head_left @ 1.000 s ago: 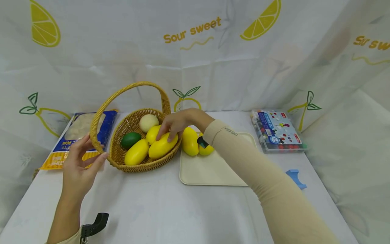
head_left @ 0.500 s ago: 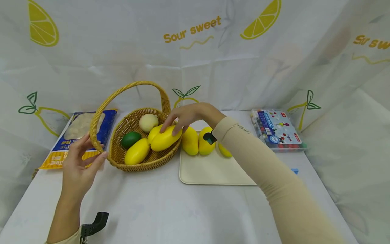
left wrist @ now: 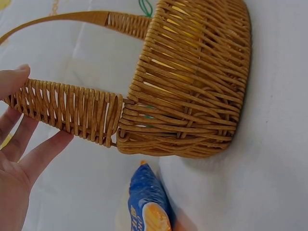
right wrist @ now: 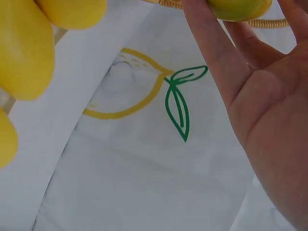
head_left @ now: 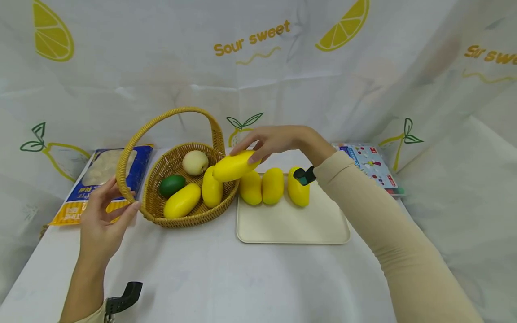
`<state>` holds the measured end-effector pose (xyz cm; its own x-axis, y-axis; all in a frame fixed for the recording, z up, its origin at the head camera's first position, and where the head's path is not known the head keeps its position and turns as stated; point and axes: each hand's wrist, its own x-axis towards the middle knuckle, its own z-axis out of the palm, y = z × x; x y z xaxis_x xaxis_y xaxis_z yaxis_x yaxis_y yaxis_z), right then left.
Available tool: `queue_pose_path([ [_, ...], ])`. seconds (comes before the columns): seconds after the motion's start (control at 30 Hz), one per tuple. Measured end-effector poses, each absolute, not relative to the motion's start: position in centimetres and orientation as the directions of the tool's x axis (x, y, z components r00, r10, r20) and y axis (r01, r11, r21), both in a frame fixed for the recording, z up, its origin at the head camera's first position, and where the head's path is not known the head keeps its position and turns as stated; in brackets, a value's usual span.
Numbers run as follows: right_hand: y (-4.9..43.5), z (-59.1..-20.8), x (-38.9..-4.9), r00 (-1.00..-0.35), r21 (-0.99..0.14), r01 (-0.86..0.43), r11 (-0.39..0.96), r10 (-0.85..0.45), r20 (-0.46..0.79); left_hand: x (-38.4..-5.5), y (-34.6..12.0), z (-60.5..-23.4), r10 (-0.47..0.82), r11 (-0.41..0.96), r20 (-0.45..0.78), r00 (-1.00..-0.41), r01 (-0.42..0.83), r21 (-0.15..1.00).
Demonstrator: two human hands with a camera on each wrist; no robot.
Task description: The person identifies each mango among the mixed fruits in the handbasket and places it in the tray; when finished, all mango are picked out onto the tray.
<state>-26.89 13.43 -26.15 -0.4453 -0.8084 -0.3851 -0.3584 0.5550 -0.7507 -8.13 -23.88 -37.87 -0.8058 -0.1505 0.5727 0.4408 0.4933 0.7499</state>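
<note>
The right hand (head_left: 271, 141) pinches a smooth yellow oblong mango (head_left: 234, 167) near its right end, above the right side of an oval woven wicker basket (head_left: 191, 222). The left hand (head_left: 102, 217) grips the left foot of the arched wicker handle (left wrist: 67, 108). The step in hand looks like taking the mango over the basket's right rim: best to keep the handle still and the pinch firm, since the unsupported left end could droop, and to stay high enough to spare the neighbouring fruit. Inside the basket lie two yellow mangoes (head_left: 182, 201), a dark green oval fruit (head_left: 172, 185) and a pale round fruit (head_left: 195, 162). To the right, three more yellow mangoes (head_left: 273, 185) lie along the far side of a cream rectangular tray (head_left: 292, 229); a low path could knock them. A blue-and-orange plastic bag (head_left: 76, 218) lies left of the basket.
</note>
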Motion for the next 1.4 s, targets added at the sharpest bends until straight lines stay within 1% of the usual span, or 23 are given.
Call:
queue_pose_path([
  [0.17, 17.1, -25.8, -26.7, -0.484, -0.79, -0.317, 0.524, -0.806, -0.34, -8.1, -23.8, -37.8, -0.155, 0.486, 0.572, -0.805, 0.442, 0.754],
  [0.37, 22.0, -26.0, -25.8, -0.641, -0.755, -0.265, 0.599, -0.695, -0.326, -8.0, -23.7, -37.8, -0.156, 0.483, 0.573, -0.805, 0.444, 0.755],
  [0.43, 23.6, -26.1, -25.4, -0.683, -0.75, -0.249, 0.613, -0.66, -0.313, -8.0, -23.7, -37.8, -0.154, 0.482, 0.577, -0.802, 0.449, 0.753],
  [0.53, 26.0, -26.5, -24.6, -0.724, -0.749, -0.222, 0.624, -0.62, -0.303, -8.0, -23.8, -37.9, -0.151, 0.471, 0.587, -0.795, 0.464, 0.75],
  [0.77, 30.2, -28.0, -22.5, -0.794, -0.747, -0.146, 0.648, -0.528, -0.302, -8.0, -23.7, -38.0, -0.14, 0.474, 0.607, -0.782, 0.486, 0.734],
  [0.9, 31.9, -29.1, -21.2, -0.847, -0.729, -0.117, 0.674, -0.45, -0.281, -8.1, -23.7, -38.1, -0.138, 0.454, 0.614, -0.777, 0.502, 0.736],
  [1.07, 33.2, -30.8, -19.9, -0.904, -0.684, -0.088, 0.724, -0.346, -0.25, -8.0, -23.6, -38.0, -0.137, 0.467, 0.607, -0.783, 0.489, 0.737],
  [1.4, 32.5, -34.3, -18.4, -0.954, -0.584, -0.018, 0.811, -0.189, -0.232, -7.8, -23.5, -37.6, -0.13, 0.491, 0.601, -0.788, 0.476, 0.73],
])
